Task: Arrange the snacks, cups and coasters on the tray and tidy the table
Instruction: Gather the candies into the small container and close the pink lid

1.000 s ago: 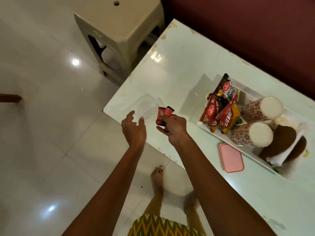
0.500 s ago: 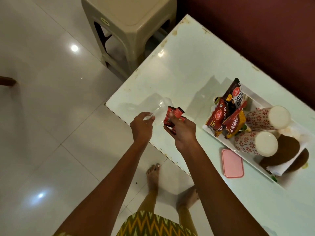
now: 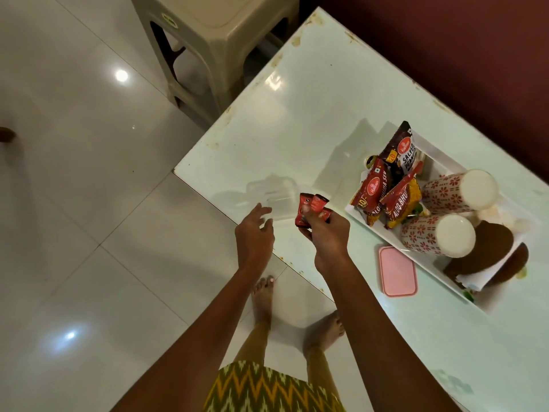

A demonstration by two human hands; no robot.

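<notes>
The right hand (image 3: 328,233) pinches small glossy red sachets (image 3: 310,208) between thumb and fingers. Just left of them, the left hand's (image 3: 254,236) spread fingers touch a clear plastic box (image 3: 274,196) on the smooth white table (image 3: 297,123).

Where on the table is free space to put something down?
Bare table lies between the stool-side corner and the tray; more lies nearer than the pink lid. The tray itself is crowded with snack packets and cups.

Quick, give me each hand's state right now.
Left hand: open, fingers spread at the clear plastic container, not gripping it.
Right hand: closed on small red sachets.
</notes>
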